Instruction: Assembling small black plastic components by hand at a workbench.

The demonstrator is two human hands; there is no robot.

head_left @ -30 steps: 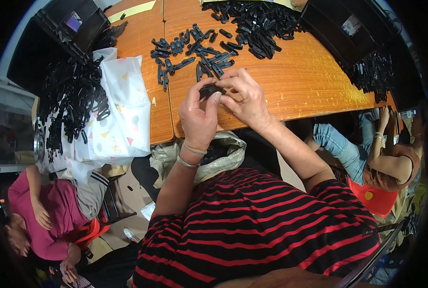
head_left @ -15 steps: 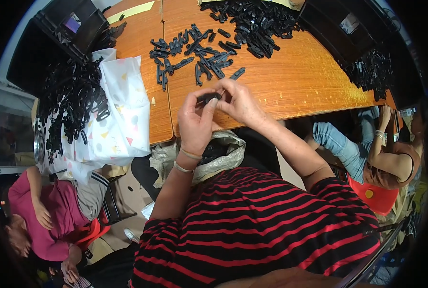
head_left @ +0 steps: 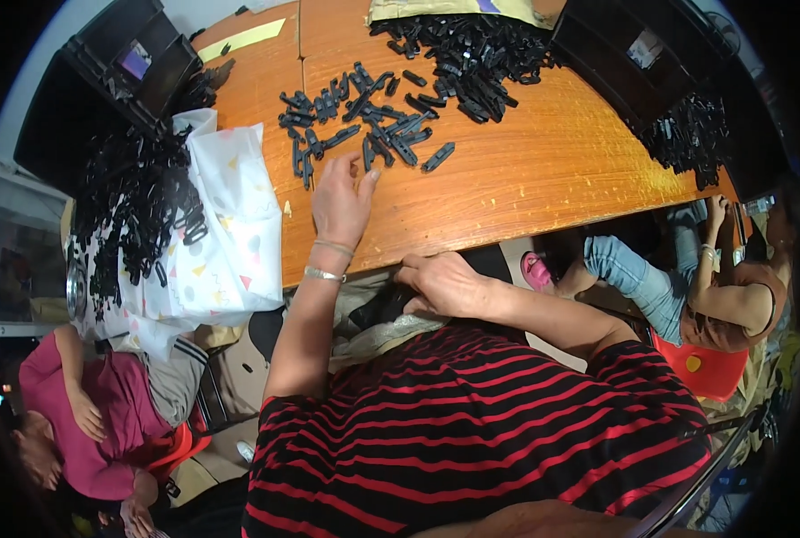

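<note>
My left hand (head_left: 342, 204) is over the wooden table, thumb apart from its fingers, with nothing visible in it. Its fingertips reach the near edge of a loose group of small black plastic clip-like pieces (head_left: 400, 148). One such piece (head_left: 438, 157) lies slightly apart, right of that hand. Below the table's front edge, my right hand (head_left: 449, 285) hangs over the mouth of a pale woven sack (head_left: 373, 343) in my lap. Its fingers curl downward and their tips are hidden, so whatever they may hold does not show. Dark contents are partly visible inside the sack.
A larger heap of black pieces (head_left: 476, 67) spills from a yellowish bag (head_left: 458, 11). Black crates (head_left: 651, 54) stand at both far corners. More black parts (head_left: 140, 197) lie on a patterned white plastic sheet (head_left: 239, 242). People sit at left and right.
My hands have parted from the black piece they held together. The left went forward to the loose pieces; the right came down to the sack. That piece is no longer visible.
</note>
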